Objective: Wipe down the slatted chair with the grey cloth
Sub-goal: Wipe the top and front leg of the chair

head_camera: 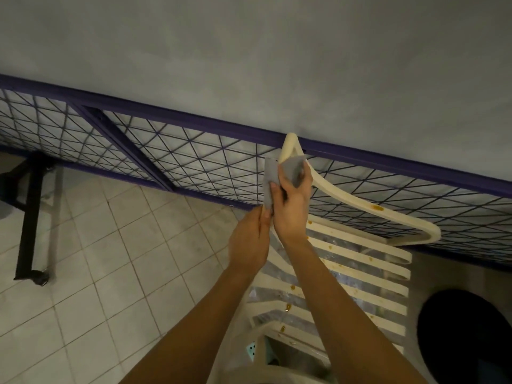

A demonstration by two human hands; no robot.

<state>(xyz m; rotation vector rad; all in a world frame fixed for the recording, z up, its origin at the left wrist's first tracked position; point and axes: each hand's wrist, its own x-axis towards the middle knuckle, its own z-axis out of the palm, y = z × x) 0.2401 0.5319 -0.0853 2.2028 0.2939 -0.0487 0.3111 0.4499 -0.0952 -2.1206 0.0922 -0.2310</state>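
The slatted chair (346,270) is cream plastic. Its backrest runs from the lower centre of the view up and away toward the wall, long axis roughly vertical in frame, slats lying crosswise. The curved top rail loops from a peak just above the fingers down to the right corner. Brown spots mark the rail and several slats.

The right hand (292,206) is clenched around the grey cloth (285,173), pressing a bunched part against the top rail near its peak. The left hand (249,242) sits just below and left of it, thumb and fingertips pinching the hanging lower end of the cloth. Both hands grasp the cloth; the two hands touch each other.

Behind the fingers stands a purple-framed wire mesh panel (166,151) leaning along a grey wall (249,51). Left of the hands lies a pale tiled floor (97,259) with a black metal stand (27,217). A dark round object (465,336) sits at the right; what it is cannot be told.
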